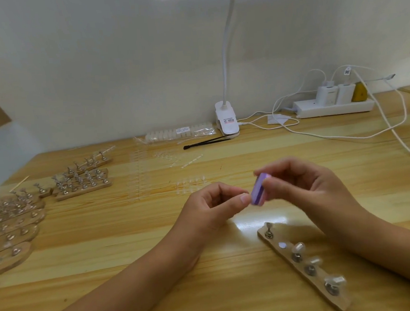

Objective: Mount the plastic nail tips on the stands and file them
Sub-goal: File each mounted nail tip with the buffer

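Head cam: R hand (pixel 305 187) grips purple file (pixel 258 189) against L hand (pixel 210 208) fingertips

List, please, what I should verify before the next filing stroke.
1. Purple file block gripped in right hand: ok.
2. Left hand pinching a tip against the block: cannot tell, too small and blurred.
3. Wooden strip flat on the table: ok.
4. Three mounted tips seated on their stands: ok.
5. Every position on the strip filled: not ok; the far stand is bare and one magnet spot has no stand.
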{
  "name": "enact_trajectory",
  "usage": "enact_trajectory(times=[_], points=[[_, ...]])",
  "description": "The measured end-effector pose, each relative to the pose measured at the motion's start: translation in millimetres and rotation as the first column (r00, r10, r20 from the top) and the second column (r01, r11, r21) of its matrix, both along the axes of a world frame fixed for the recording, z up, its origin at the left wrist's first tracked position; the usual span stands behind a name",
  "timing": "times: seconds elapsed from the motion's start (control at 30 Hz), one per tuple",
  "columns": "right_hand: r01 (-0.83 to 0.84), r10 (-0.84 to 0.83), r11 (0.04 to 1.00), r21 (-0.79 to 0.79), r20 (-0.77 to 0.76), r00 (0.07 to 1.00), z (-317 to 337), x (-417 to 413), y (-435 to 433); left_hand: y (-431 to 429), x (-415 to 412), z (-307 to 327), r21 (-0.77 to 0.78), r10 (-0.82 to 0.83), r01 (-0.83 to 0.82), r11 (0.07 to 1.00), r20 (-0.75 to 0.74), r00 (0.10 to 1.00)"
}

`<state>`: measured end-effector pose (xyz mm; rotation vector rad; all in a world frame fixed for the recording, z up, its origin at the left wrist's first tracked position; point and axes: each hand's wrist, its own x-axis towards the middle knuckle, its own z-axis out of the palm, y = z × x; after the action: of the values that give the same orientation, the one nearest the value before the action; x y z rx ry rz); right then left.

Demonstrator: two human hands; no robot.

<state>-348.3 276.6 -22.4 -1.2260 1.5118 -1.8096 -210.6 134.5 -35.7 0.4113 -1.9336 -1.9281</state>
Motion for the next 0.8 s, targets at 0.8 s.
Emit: enact_trajectory(times=[0.8], points=[[0.003, -0.013, 0.999, 0.050, 0.198, 0.980, 4, -7, 2, 1, -1, 1, 0.036, 0.025, -0.026, 0.999, 0.018, 1.000]])
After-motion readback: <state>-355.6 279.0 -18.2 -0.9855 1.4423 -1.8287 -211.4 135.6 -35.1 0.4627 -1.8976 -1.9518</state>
